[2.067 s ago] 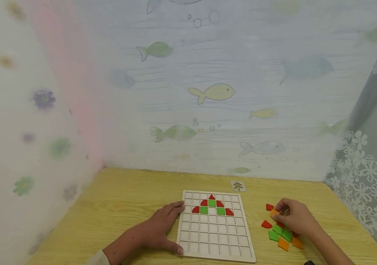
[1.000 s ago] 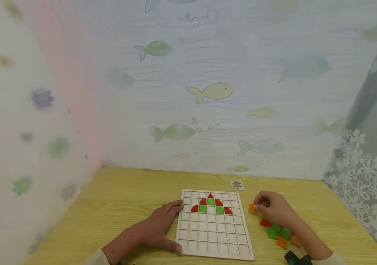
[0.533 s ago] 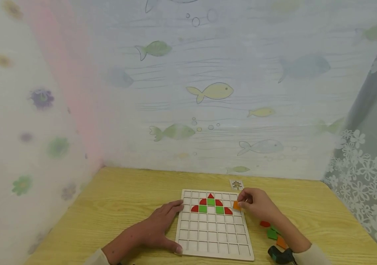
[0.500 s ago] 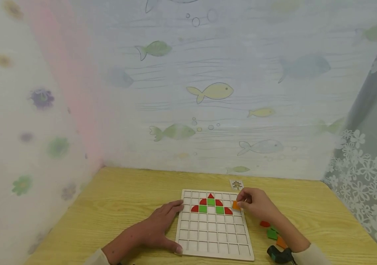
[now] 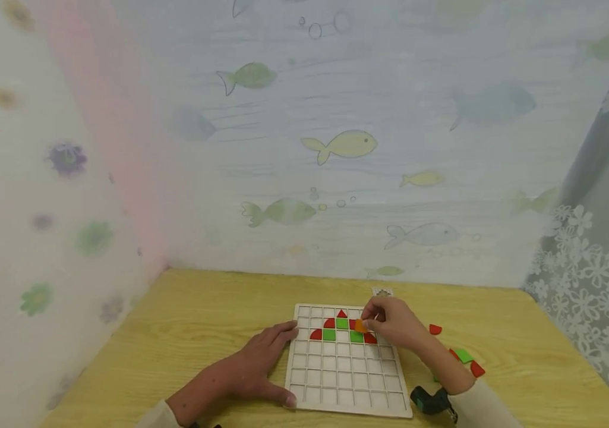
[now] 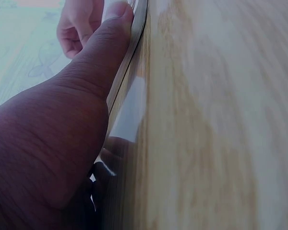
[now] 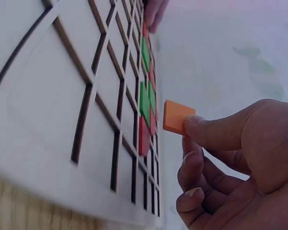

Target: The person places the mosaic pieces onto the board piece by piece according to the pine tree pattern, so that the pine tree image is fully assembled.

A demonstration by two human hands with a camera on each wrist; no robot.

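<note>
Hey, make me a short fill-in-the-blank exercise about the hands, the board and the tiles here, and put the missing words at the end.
1. The right hand pinches a tile coloured ____.
2. The left hand touches the ____ edge of the board.
3. The topmost tile on the board is a red ____.
4. The number of green tiles on the board is ____.

Missing words: orange; left; triangle; three.
</note>
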